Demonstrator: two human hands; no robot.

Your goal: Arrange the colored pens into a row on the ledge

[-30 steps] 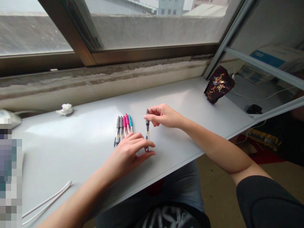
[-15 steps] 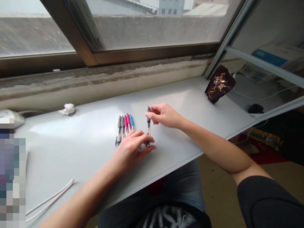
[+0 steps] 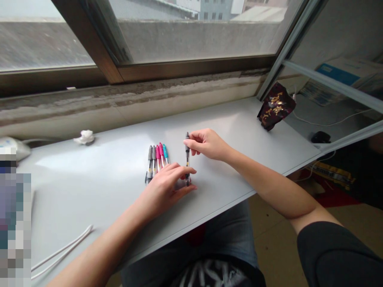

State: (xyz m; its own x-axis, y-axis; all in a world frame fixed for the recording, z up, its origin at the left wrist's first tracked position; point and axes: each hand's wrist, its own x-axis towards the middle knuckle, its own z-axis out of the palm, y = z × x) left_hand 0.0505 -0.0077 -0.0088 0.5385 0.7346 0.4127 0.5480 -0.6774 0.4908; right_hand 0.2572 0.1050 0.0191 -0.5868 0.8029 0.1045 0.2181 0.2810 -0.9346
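My right hand (image 3: 205,142) pinches the upper part of a black pen (image 3: 187,155) between thumb and fingers. The lower end of that pen lies between the parted thumb and index finger of my left hand (image 3: 170,181), which rests on the white table (image 3: 113,191). Left of the pen, a row of several pens lies side by side: two with dark grips (image 3: 150,153), two pink ones (image 3: 158,152) and a teal one (image 3: 165,150). My left hand covers the lower ends of some of them.
A crumpled white tissue (image 3: 85,136) lies near the wall side. A dark wrapper (image 3: 275,107) stands at the right end by the metal frame. White cable (image 3: 66,251) lies at the lower left. The table's front edge is close to my lap.
My left index finger has lifted a little and the gap to the thumb is wider around the pen's lower end. My right hand has shifted up slightly on the pen.
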